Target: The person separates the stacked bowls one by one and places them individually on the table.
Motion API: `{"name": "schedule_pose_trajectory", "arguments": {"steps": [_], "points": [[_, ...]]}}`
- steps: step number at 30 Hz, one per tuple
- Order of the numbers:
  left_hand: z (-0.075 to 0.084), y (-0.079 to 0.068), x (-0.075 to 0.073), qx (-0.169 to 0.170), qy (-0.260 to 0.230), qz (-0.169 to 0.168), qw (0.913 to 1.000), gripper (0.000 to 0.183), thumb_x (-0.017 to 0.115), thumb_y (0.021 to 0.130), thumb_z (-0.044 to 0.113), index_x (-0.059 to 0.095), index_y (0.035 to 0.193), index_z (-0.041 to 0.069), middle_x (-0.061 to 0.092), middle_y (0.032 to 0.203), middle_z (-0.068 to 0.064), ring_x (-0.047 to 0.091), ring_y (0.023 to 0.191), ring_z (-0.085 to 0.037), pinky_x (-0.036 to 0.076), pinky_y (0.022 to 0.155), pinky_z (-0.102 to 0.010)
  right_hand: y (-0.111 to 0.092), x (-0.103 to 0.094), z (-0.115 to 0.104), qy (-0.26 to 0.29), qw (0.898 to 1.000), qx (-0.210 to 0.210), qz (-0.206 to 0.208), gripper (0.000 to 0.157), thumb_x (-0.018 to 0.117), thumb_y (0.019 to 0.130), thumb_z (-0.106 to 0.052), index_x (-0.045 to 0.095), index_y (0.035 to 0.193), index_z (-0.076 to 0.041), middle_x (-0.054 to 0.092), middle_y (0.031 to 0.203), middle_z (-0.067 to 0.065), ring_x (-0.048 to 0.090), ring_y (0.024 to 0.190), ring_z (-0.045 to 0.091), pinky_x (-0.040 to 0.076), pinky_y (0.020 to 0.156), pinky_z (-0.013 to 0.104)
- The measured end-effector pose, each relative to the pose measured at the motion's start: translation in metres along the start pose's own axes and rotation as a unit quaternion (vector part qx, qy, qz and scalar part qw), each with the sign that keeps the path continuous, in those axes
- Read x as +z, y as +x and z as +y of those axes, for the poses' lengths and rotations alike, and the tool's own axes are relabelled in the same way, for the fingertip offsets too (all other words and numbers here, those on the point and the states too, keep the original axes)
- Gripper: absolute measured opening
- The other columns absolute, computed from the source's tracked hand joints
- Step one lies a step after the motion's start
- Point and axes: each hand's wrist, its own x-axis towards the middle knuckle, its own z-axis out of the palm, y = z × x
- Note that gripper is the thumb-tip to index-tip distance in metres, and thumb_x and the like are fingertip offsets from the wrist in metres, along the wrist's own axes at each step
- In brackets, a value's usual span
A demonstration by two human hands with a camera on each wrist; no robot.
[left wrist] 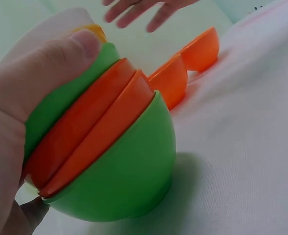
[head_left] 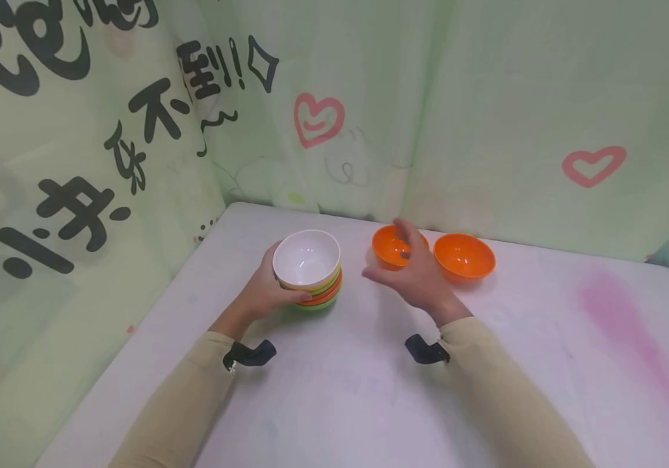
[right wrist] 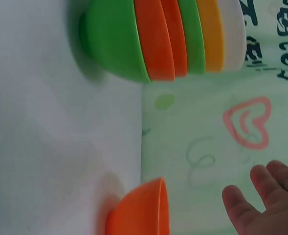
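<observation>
My left hand (head_left: 264, 286) grips the side of a stack of nested bowls (head_left: 327, 291) left of the table's middle. A white bowl (head_left: 306, 257) tops the stack. Beneath it come a yellow bowl (right wrist: 211, 39), a green one, two orange ones and a green bottom bowl (left wrist: 129, 166). In the left wrist view my thumb (left wrist: 55, 61) lies over the upper rims. My right hand (head_left: 419, 276) is raised with fingers spread, holding nothing. It partly covers the nearer-to-stack orange bowl (head_left: 382, 246) in the head view. Another orange bowl (head_left: 464, 257) stands just right of that one.
The white-covered table (head_left: 334, 390) has a pink stain (head_left: 621, 312) on its right side. Behind it hangs a pale green curtain (head_left: 486, 130) with hearts; dark writing (head_left: 82, 208) marks the left curtain. Both orange bowls stand near the back edge.
</observation>
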Motion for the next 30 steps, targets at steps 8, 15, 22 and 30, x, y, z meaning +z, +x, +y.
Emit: {"name": "schedule_pose_trajectory", "arguments": {"steps": [8,15,22,30], "points": [[-0.002,0.000,0.001,0.021,0.011,-0.004,0.9997,0.113,0.084,0.054,0.040,0.015,0.139,0.016,0.035,0.132,-0.002,0.037,0.118,-0.019,0.032,0.098,-0.041,0.011,0.050,-0.031,-0.017,0.994,-0.052,-0.096,0.103,0.075,0.060,-0.052,0.018,0.142,-0.026,0.029,0.141,-0.003,0.033,0.122,0.019,0.038,0.093,0.043],[0.000,0.000,-0.001,0.027,0.022,-0.005,0.9994,0.108,0.082,0.057,0.040,0.015,0.138,0.017,0.034,0.131,-0.002,0.037,0.117,-0.020,0.037,0.094,-0.040,0.020,0.064,-0.042,-0.050,0.990,-0.023,-0.127,0.105,0.077,0.058,-0.051,0.018,0.142,-0.030,0.040,0.131,-0.003,0.044,0.109,0.017,0.046,0.084,0.038],[0.001,0.000,-0.001,0.024,0.021,-0.003,0.9995,0.106,0.082,0.059,0.039,0.016,0.138,0.017,0.035,0.130,-0.002,0.038,0.116,-0.020,0.039,0.092,-0.040,0.024,0.068,-0.044,-0.074,0.989,-0.019,-0.125,0.112,0.075,0.053,-0.060,0.017,0.143,-0.026,0.038,0.132,-0.005,0.041,0.110,0.016,0.046,0.084,0.038],[-0.001,0.000,0.000,0.020,0.023,0.001,0.9995,0.108,0.082,0.056,0.043,0.017,0.138,0.017,0.036,0.129,-0.001,0.038,0.114,-0.020,0.040,0.091,-0.040,0.022,0.070,-0.041,-0.061,0.991,-0.025,-0.114,0.107,0.074,0.056,-0.059,0.020,0.142,-0.025,0.037,0.132,-0.004,0.041,0.110,0.017,0.047,0.082,0.039]]}}
